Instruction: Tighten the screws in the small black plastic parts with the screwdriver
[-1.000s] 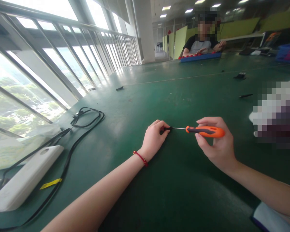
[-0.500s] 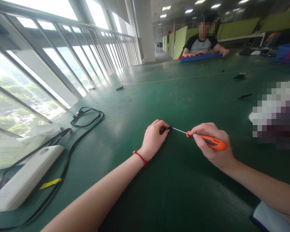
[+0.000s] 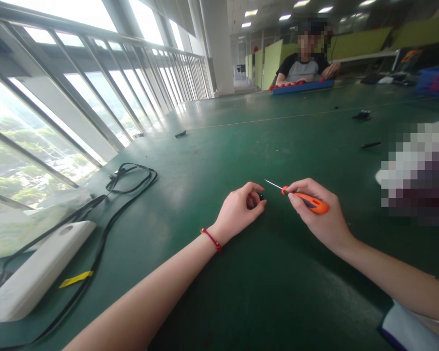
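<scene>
Over the green tabletop (image 3: 205, 165), left to right: my left hand (image 3: 237, 205), half-curled about a small black part (image 3: 261, 197), whether gripped I cannot tell; one slim-shafted screwdriver (image 3: 310, 202), orange and black, tip near my left forefinger, apart from that part, long axis slanting back rightward; my right hand (image 3: 325, 214), holding its handle.

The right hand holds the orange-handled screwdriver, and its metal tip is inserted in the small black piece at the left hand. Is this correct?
Not quite: the metal tip is not inserted in the small black piece; the head view shows it apart. The right hand does hold the orange-handled screwdriver.
</scene>
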Motion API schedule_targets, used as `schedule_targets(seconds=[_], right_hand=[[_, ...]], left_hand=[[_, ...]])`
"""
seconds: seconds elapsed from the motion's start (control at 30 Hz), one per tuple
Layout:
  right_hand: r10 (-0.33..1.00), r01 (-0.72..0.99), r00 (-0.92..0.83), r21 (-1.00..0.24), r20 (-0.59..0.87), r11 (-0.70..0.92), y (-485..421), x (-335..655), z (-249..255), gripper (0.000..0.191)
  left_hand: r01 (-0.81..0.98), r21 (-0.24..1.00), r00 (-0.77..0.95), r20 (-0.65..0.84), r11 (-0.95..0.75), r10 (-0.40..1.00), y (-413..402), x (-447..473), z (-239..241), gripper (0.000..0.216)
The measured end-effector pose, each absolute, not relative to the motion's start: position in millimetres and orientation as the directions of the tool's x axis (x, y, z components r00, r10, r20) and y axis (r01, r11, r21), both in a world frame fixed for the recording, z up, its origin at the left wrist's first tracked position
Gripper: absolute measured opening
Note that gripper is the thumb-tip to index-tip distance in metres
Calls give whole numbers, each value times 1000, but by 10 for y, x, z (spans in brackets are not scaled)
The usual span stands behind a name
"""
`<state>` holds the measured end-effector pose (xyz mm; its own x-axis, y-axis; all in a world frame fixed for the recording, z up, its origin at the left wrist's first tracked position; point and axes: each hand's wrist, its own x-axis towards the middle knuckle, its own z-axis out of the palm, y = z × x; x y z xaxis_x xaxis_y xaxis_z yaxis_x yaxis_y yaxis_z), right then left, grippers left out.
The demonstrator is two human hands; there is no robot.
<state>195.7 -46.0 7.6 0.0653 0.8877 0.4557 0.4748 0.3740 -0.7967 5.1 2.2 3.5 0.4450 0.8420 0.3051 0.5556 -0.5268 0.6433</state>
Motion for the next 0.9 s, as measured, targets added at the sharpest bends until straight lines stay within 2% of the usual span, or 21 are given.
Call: schedule_targets(seconds=[0.07,0.17,0.27,0.37,0.9], right_hand=[[903,452,71,-820,424,350,-449,1953,77,7],[922,439,62,-840,383,320,-435,1951,75,8],[928,443,53,-842,368,308,-428,1950,72,8],[930,449,43,-839,365,309,-428,1953,71,7],[934,476,-24,-817,356,324,-388,1982,25,11]], left_hand=[[593,576,424,370,-562,827,22,48,39,12],[680,501,350,420,-536,837,51,32,23,17],[689,513,363,366,-511,857,86,18,-1,23],[678,532,388,327,-508,861,100,13,-8,20],[654,603,298,350,-457,888,88,19,24,7]])
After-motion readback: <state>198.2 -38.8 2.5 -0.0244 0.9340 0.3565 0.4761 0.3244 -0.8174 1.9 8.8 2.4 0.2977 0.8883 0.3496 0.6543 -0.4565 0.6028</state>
